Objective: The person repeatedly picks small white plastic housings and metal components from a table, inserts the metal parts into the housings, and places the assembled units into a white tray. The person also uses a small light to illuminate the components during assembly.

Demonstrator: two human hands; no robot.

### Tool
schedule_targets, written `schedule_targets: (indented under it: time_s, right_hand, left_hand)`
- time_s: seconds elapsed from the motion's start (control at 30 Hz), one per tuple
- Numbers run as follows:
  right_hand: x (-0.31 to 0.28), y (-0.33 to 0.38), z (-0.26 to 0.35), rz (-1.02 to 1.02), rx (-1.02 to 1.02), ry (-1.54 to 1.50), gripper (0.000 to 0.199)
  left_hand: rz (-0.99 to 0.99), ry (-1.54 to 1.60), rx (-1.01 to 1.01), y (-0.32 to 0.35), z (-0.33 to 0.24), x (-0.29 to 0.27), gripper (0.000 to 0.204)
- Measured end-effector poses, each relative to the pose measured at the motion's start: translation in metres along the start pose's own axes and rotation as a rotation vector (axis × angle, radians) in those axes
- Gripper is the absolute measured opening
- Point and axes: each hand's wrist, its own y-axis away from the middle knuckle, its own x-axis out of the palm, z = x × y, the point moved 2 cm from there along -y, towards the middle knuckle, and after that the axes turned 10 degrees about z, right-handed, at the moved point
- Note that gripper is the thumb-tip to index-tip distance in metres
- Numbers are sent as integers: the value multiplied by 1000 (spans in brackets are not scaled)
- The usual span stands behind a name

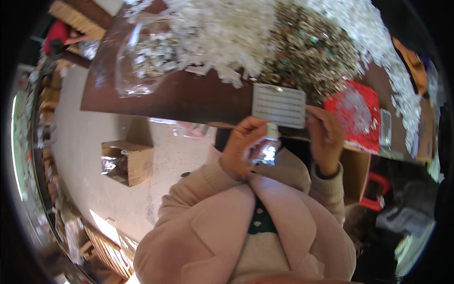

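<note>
- This looks like a small workshop for sorting tiny parts.
- A brown table (189,97) holds big heaps of white plastic bits (227,33) and metal pieces (312,52).
- A cardboard box (130,161) sits on the bare floor (80,137).

Slotted tray (278,105) before heaped parts (265,33), on table (189,97).
</note>
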Motion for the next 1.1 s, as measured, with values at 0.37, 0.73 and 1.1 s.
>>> schedule_targets:
  time_s: [0.37, 0.73, 1.1]
  right_hand:
    - [48, -14, 56, 26, -123, -431, 11]
    - [51, -19, 50, 121, -110, -383, 11]
    - [57, -20, 42, 201, -198, -384, 25]
  left_hand:
    - [-63, 39, 155, 5, -3, -2, 13]
    - [-64, 12, 126, 6, -13, -8, 9]
    - [-122, -161, 122, 13, -28, -10, 8]
